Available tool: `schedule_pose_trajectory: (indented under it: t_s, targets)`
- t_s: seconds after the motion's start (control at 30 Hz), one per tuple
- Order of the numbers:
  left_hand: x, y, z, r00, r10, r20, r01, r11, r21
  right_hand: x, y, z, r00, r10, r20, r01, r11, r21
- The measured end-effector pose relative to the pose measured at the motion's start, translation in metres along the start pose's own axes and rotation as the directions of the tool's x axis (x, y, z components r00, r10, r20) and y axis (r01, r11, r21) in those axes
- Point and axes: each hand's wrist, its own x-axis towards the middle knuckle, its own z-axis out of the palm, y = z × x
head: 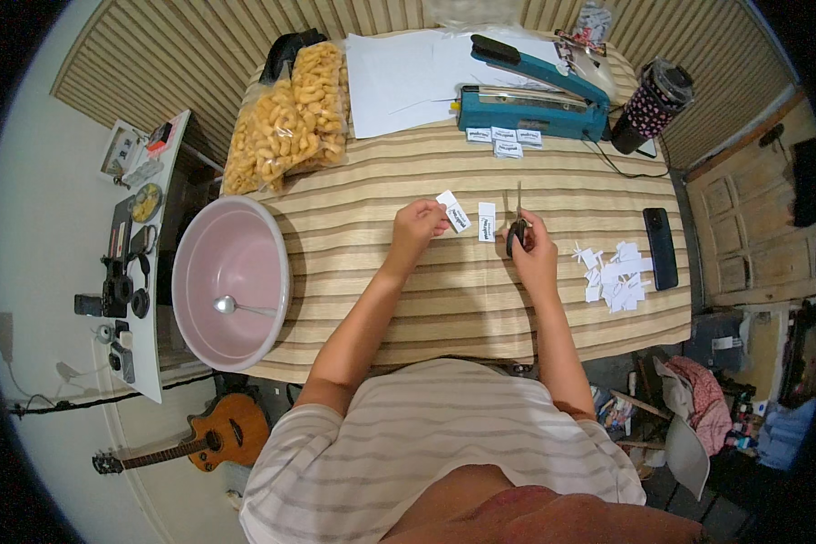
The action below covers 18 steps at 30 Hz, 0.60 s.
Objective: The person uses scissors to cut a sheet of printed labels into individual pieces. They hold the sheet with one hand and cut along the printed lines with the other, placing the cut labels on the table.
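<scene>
Between its fingertips my left hand (418,226) pinches a small white printed paper label (454,212). My right hand (535,250) holds a pair of scissors with black handles (515,238), the blades pointing away from me towards the far side of the table. Another printed label (487,222) lies on the striped tablecloth between the two hands. Further off, small stacks of similar labels (508,149) rest in front of a blue impulse sealer (534,112), whose arm is raised. White paper scraps (619,275) lie in a pile to the right of my right hand.
A pink plastic basin (231,272) with a metal spoon (226,304) stands at the left. Bags of curled snacks (289,122) and white paper sheets (398,88) lie at the back. At the right are a patterned tumbler (646,109) and a dark smartphone (661,249).
</scene>
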Motion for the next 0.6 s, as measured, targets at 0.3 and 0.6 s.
schedule_pose_trajectory:
  t_s: [0.3,0.6]
  targets:
    - [-0.008,0.011,0.002,0.998,0.049,-0.034,-0.056,0.972,-0.23,0.005,-0.014,0.029,0.966,-0.115,0.23,0.137,0.987,-0.084]
    - [-0.026,0.047,-0.003,0.907,0.151,0.392,-0.312,0.868,0.387,0.015,-0.033,0.028,0.932,0.022,0.362,-0.231,0.806,0.545]
